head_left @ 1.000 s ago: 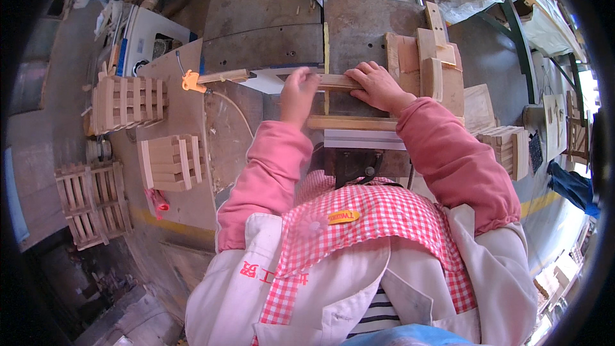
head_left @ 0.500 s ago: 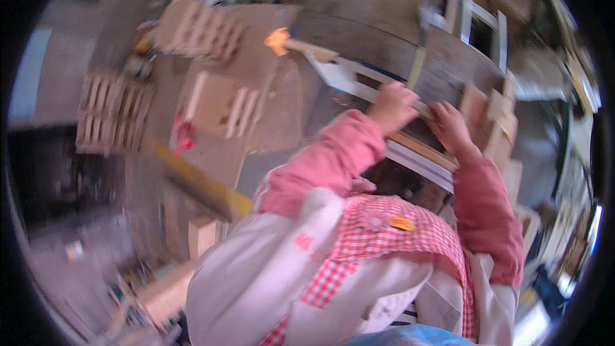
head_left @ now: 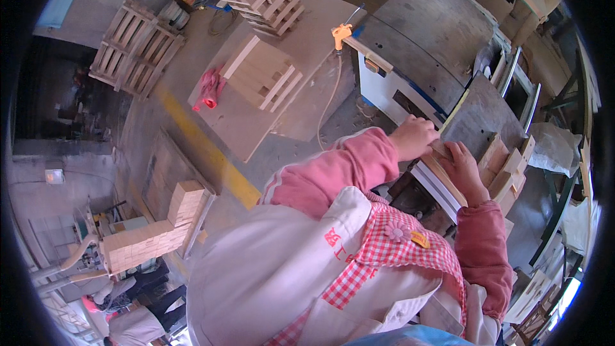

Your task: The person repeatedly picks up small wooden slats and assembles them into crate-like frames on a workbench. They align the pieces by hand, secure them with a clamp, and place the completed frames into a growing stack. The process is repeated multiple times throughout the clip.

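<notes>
My left hand (head_left: 413, 138) has its fingers curled over one end of a small wooden piece (head_left: 440, 148). On the other end my right hand (head_left: 462, 170) rests with its fingers bent round it. Most of the piece is hidden under the fingers. Both hands are at the near edge of a grey metal machine table (head_left: 490, 112), close to a yellow strip (head_left: 456, 110) along its seam. Just below them runs a wooden bar (head_left: 451, 186) beside a pale metal rail (head_left: 434, 193). Several wood blocks (head_left: 506, 166) are piled right of my right hand.
An orange air gun (head_left: 341, 35) sits at the machine's left corner, its hose trailing down. Left of it, a board-topped table (head_left: 301, 99) bears stacked slatted wood parts (head_left: 266, 0) and red gloves (head_left: 210, 88). Stacked blocks (head_left: 144, 243) and a person (head_left: 138, 323) are at lower left.
The view has swung, so the surroundings sit differently in the picture and look sharper. My hands remain together on the wooden piece at the table edge.
</notes>
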{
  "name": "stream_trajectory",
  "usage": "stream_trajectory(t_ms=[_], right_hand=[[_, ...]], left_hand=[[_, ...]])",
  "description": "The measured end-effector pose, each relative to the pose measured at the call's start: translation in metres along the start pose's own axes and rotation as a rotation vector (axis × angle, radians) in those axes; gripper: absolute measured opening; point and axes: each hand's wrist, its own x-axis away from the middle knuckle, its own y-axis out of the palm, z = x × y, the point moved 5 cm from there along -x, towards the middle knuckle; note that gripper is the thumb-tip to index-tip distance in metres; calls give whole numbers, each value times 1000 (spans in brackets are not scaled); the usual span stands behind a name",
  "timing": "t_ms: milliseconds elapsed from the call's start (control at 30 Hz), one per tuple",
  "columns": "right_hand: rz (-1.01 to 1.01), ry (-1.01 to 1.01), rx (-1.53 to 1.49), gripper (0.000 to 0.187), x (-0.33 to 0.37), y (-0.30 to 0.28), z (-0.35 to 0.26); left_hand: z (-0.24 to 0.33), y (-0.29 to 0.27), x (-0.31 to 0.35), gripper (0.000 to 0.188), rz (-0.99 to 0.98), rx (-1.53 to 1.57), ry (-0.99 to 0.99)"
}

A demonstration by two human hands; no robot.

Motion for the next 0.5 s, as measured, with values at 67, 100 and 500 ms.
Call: stream_trajectory(t_ms=[67, 100, 500], right_hand=[[-10, -6, -56, 35, -5, -4, -12], [-3, -38, -80, 35, -8, -7, -19], [73, -172, -298, 41, -42, -9, -65]], left_hand=[[-15, -24, 15, 32, 112, 173, -92], [-22, -36, 23, 35, 159, 243, -146], [-64, -110, 134, 29, 214, 807, -566]])
